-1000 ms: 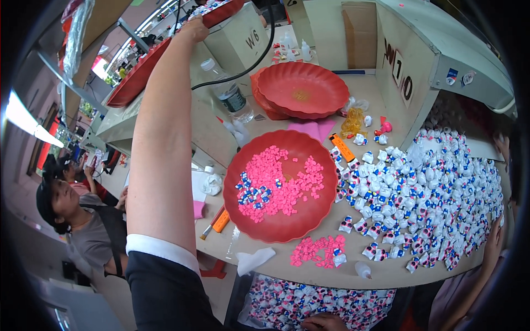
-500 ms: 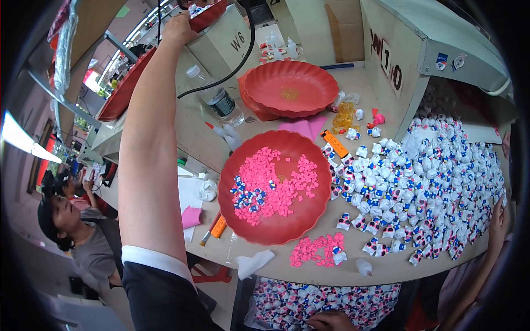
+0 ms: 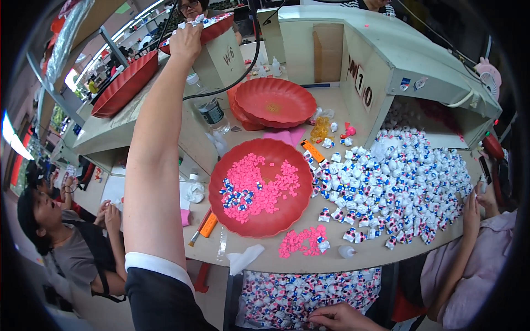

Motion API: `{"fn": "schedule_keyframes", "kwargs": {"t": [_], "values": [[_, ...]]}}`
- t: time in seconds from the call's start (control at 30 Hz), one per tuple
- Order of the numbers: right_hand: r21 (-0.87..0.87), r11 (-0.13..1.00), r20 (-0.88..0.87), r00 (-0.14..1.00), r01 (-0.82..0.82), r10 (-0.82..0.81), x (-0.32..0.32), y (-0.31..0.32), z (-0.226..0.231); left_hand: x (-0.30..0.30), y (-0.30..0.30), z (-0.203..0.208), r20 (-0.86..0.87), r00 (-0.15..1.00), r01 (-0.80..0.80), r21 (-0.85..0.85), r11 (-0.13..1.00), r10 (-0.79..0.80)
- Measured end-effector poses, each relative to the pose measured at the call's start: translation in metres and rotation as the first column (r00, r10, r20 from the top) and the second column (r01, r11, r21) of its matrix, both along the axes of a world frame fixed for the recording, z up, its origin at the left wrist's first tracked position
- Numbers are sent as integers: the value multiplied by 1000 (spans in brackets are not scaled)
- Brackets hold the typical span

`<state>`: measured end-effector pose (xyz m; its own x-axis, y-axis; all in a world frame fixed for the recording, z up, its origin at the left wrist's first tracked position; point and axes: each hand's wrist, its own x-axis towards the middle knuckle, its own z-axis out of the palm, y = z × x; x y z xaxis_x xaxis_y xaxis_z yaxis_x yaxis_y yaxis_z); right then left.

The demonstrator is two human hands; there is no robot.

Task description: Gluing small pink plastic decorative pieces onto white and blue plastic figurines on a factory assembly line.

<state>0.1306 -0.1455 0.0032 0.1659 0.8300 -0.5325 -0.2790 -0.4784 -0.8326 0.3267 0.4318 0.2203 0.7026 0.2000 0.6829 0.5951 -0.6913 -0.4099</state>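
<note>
My left hand point(image 3: 185, 43) is stretched up to a red plate point(image 3: 220, 28) on top of the partition. Its fingers curl over the rim among small white and blue figures; what they grip is hidden. At the lower edge, my right hand point(image 3: 339, 316) hovers low over a dark tray point(image 3: 232, 300) full of white, pink and blue figures. Its fingers are bent together, and I cannot make out anything between them. On the table, a large red scalloped plate point(image 3: 279, 220) carries pink pieces point(image 3: 256, 179) and some blue-and-white pieces point(image 3: 234, 198).
A heap of white figures point(image 3: 386, 182) covers the right of the table. Stacked red plates point(image 3: 276, 102), a water bottle point(image 3: 212, 113) and an orange cutter point(image 3: 313, 150) stand or lie behind. A co-worker's hands point(image 3: 472, 212) are at the right; another person point(image 3: 83, 248) sits left.
My left hand has shifted from the upper plate's left edge over its rim onto the figures. My right hand shows more fully at the lower edge. The whole view has tilted slightly.
</note>
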Motion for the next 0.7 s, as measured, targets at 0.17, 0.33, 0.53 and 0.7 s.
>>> {"fn": "schedule_keyframes", "kwargs": {"t": [0.17,0.33,0.53,0.7], "values": [[86,951,422,876,-298,236,60,19,123,-26,10,-3,33,996,-86,-77,993,89],[170,973,627,779,-154,14,112,156,203,-35,15,-3,75,995,-64,-85,994,70],[591,747,74,901,305,-427,220,396,209,-22,-13,1,16,1000,-6,-22,1000,6],[634,675,-178,921,376,-345,231,481,211,-38,-31,-5,-19,999,-31,19,999,31]]}}
